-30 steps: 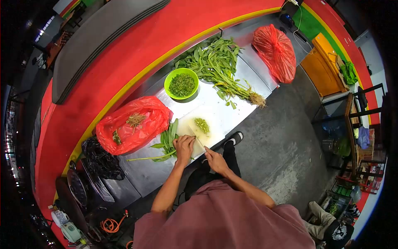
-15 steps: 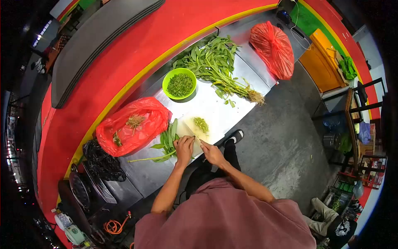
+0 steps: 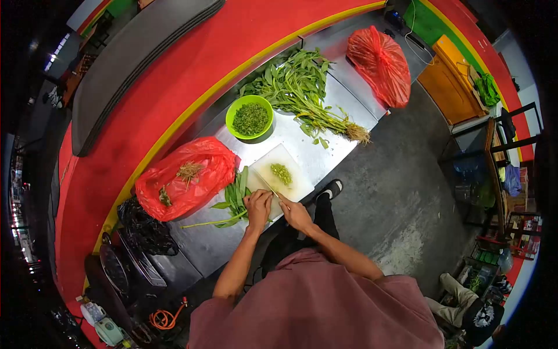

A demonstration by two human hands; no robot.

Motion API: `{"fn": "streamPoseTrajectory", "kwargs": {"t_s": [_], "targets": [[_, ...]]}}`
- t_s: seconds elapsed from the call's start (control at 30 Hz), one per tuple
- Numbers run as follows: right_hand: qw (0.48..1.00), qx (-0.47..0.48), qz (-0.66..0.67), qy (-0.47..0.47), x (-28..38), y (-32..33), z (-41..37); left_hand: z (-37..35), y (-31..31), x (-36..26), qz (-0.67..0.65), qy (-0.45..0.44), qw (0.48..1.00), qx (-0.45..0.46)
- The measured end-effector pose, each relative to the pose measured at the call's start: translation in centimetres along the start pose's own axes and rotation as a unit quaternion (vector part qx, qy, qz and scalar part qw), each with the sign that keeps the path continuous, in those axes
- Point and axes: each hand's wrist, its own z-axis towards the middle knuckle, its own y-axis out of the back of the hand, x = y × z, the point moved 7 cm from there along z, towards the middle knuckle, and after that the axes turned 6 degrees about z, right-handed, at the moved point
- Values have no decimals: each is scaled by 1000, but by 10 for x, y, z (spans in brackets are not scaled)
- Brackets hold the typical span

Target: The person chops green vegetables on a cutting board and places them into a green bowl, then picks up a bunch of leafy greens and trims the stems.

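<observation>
My right hand is closed round the handle of a knife, whose blade lies across the white cutting board. Beside the blade, my left hand presses with bent fingers on leafy green stalks; the part beneath the fingers is hidden. One long stem sticks out to the left over the metal table. Chopped pale green pieces lie in a small heap on the board, just beyond the knife. A lime-green bowl filled with finely cut greens stands behind the board.
Uncut leafy greens with roots lie at the back of the metal table. An open red plastic bag with root scraps is at the left, near a black bag. A tied red bag sits far right.
The view has shifted very slightly. Both hands stay in nearly the same place at the board, with the knife still against the stalks.
</observation>
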Motion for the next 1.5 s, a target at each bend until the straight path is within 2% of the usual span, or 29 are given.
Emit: {"fn": "streamPoseTrajectory", "kwargs": {"t_s": [0.2,0.4,0.57,0.77,0.83,1.0,1.2,1.23,1.37,1.5], "targets": [[999,24,16,-20,14,7,-4,-1,0,2,-5,6,1000,-14],[997,38,26,-63,-2,-1,-10,-2,-3,4,-5,12,1000,0],[1000,11,-11,-16,4,-3,2,-3,-1,1,-6,15,1000,9],[1000,23,11,-12,9,-1,6,-7,-3,1,-7,9,1000,-2],[998,41,27,-42,7,0,0,-5,-2,1,-10,11,1000,-4],[998,35,-3,-48,2,2,-6,-3,-2,-1,-1,9,1000,-5],[998,7,-41,36,-16,-13,10,-3,1,-5,-19,13,1000,6],[998,45,-27,-27,1,-4,6,-4,0,-5,-17,14,1000,6],[997,52,5,-59,14,3,4,-3,-2,0,-19,15,1000,-4],[998,39,27,-34,12,2,-2,-3,-1,0,-20,14,1000,-15]]}}
